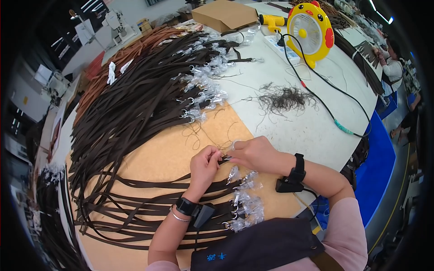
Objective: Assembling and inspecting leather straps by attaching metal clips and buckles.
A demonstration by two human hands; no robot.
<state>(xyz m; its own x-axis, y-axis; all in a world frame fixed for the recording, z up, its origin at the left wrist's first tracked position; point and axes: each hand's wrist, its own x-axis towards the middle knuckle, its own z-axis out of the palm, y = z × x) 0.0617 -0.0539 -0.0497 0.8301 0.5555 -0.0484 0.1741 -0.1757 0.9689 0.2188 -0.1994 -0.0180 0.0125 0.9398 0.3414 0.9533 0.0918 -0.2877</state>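
Both my hands meet over the tan board near the table's middle. My left hand [205,168] is closed, pinching the end of a dark brown strap [183,178] that runs off to the left. My right hand [257,154] is closed close beside it, fingertips at the strap's end. A small shiny metal piece and a pale ring shape show at its fingers; what it holds is too small to make out. Loose threads [196,137] curl just beyond my fingertips. Below my hands lies a row of dark straps [153,197], their metal hooks wrapped in clear plastic [247,205].
A large heap of dark straps [131,95] covers the far left, with reddish-brown straps [97,86] behind. A tangle of cut thread [287,100] lies on the white table. Farther back stand a yellow fan [308,34], its cable [323,83] and a cardboard box [224,16]. A person [392,67] is at right.
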